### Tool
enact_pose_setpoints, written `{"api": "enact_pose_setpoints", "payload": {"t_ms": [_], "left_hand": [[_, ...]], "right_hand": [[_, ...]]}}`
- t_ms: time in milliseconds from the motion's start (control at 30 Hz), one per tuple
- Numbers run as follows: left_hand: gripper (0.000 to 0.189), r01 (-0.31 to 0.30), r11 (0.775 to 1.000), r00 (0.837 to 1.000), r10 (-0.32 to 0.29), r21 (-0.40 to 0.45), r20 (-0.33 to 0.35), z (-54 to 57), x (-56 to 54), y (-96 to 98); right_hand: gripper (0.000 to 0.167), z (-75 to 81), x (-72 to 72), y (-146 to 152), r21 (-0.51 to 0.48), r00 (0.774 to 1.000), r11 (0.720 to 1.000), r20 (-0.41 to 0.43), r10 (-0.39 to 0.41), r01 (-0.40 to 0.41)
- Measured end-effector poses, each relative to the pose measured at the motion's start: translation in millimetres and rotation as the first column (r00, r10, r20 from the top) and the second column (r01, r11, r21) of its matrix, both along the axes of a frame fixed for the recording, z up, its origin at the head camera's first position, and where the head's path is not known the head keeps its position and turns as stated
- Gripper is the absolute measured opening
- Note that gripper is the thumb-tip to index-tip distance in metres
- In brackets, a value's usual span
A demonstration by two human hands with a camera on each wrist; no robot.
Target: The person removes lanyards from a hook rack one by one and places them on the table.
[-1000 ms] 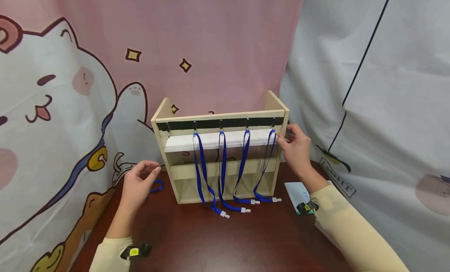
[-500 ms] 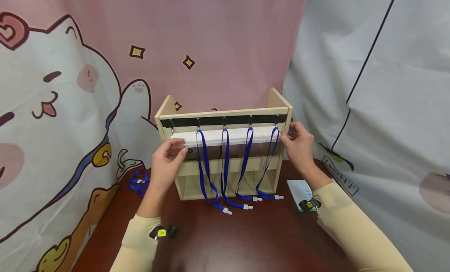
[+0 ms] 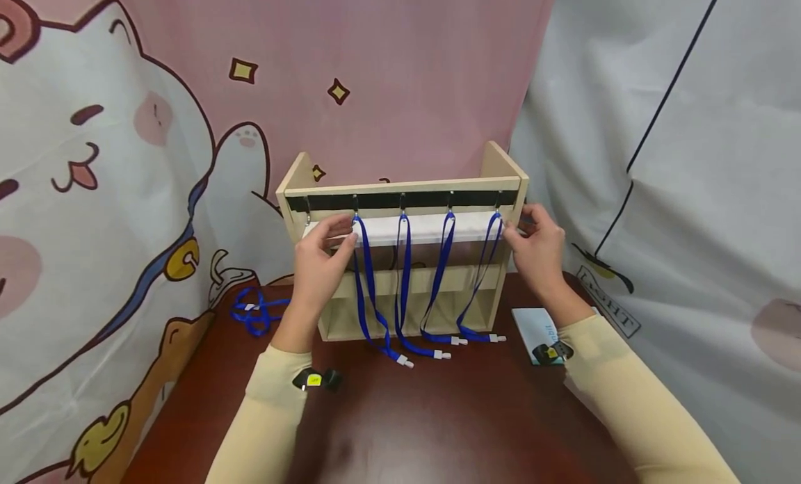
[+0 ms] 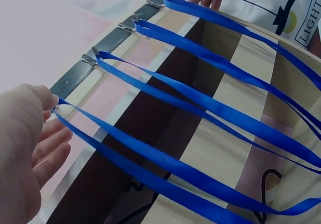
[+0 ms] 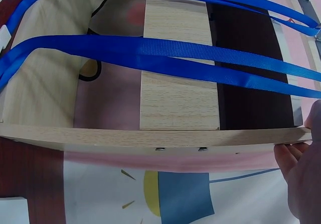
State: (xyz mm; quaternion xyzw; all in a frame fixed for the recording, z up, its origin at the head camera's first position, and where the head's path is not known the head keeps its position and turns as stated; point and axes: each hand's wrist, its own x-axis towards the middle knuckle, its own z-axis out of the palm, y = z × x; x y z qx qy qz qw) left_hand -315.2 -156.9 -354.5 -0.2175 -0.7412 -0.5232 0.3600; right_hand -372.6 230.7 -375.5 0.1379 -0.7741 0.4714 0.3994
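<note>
Right hand (image 3: 539,251) grips the wooden rack (image 3: 375,187) edge at 3 o'clock; left hand (image 3: 317,265) (narrow thumb-finger gap) touches 1 blue lanyard (image 3: 367,258) at 9.

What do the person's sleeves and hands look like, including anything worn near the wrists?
The left sleeve and right sleeve are plain cream-yellow and end short of the hands. Beside each cuff is a small black device, left and right, with a bright yellow patch. The left hand and right hand wear no gloves.

Soft light leaves a sheen on the tabletop (image 3: 413,432), and the left wrist view hazes at upper left
</note>
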Motion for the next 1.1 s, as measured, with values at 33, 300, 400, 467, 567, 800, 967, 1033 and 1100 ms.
{"api": "enact_pose_setpoints", "payload": {"t_ms": [33, 300, 400, 467, 567, 800, 967, 1033, 1100], "left_hand": [[0.033, -0.006, 1.000, 1.000, 0.006, -0.002, -0.005, 0.2, -3.2, 0.4], [0.019, -0.067, 0.998, 0.996, 0.067, -0.006, -0.063, 8.2, -14.5, 6.0], [0.017, -0.081, 0.997, 0.994, 0.081, 0.001, -0.068, 8.7, -14.6, 6.9], [0.016, -0.081, 0.997, 0.994, 0.082, 0.011, -0.069, 8.6, -14.7, 7.5], [0.016, -0.076, 0.997, 0.994, 0.077, 0.020, -0.076, 9.1, -14.9, 8.1], [0.012, -0.077, 0.997, 0.993, 0.079, 0.026, -0.092, 9.9, -13.8, 8.9], [0.010, -0.068, 0.997, 0.991, 0.071, 0.031, -0.117, 10.8, -11.9, 10.7], [0.008, -0.062, 0.997, 0.990, 0.067, 0.039, -0.126, 12.0, -10.1, 11.5], [0.006, -0.060, 0.997, 0.989, 0.065, 0.040, -0.130, 13.8, -7.2, 11.8]], "right_hand": [[0.018, 1.1, -0.1, -0.1, 0.000, 1.000, 1.000, -0.001, -0.003, 0.003], [0.018, 7.0, -2.7, -0.3, -0.003, 1.000, 1.000, -0.016, -0.009, 0.009], [0.018, 7.1, -2.7, -0.6, -0.007, 1.000, 1.000, -0.014, 0.001, -0.001], [0.018, 7.0, -2.4, -0.9, -0.007, 1.000, 1.000, -0.011, 0.006, -0.006], [0.018, 6.8, -2.3, -1.0, -0.010, 1.000, 1.000, -0.010, 0.006, -0.006], [0.018, 6.1, -1.6, -0.2, -0.009, 1.000, 1.000, -0.013, -0.006, 0.006], [0.017, 3.4, -1.9, -0.1, -0.013, 1.000, 1.000, -0.007, -0.009, 0.009], [0.017, 2.2, -2.0, -0.3, -0.018, 1.000, 1.000, -0.007, -0.005, 0.005], [0.016, 1.2, -1.9, -0.6, -0.021, 1.000, 1.000, -0.006, -0.003, 0.003]]}}
